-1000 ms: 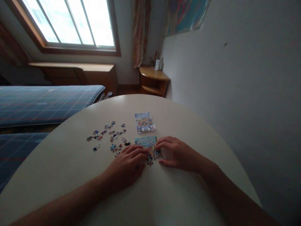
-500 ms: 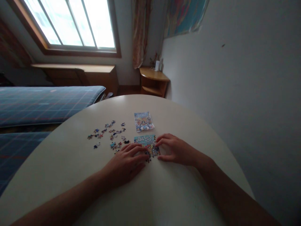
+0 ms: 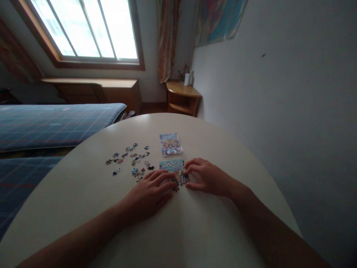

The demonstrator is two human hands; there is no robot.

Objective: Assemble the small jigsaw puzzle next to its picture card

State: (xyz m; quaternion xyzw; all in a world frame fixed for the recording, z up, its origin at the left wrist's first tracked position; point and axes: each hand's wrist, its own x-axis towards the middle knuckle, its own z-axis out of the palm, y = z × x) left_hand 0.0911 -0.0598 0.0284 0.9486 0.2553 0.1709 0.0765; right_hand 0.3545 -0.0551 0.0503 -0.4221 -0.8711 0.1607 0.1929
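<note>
A partly joined jigsaw puzzle [image 3: 182,178], its top strip light blue with white lettering, lies flat on the white table [image 3: 192,230]. My left hand [image 3: 154,188] rests palm down over its lower left part, fingers stretched to the right and covering some of it. At the right edge, my right hand [image 3: 205,175] touches the puzzle with curved fingertips, its thumb apart and lower down by the corner. A single puzzle piece [image 3: 176,189] pokes out at the bottom edge by my left fingertips. Loose puzzle pieces [image 3: 135,160] are scattered to the left.
Beyond the puzzle lies a printed picture sheet or packet [image 3: 170,145] with a blue cartoon face. A blue plaid mattress [image 3: 55,123] stands left of the round table. The wall [image 3: 279,104] runs close on the right, with a small corner shelf [image 3: 182,89] behind.
My right thumb has shifted slightly left toward the puzzle's lower corner. My left hand stays in nearly the same place. The whole view has tilted a little.
</note>
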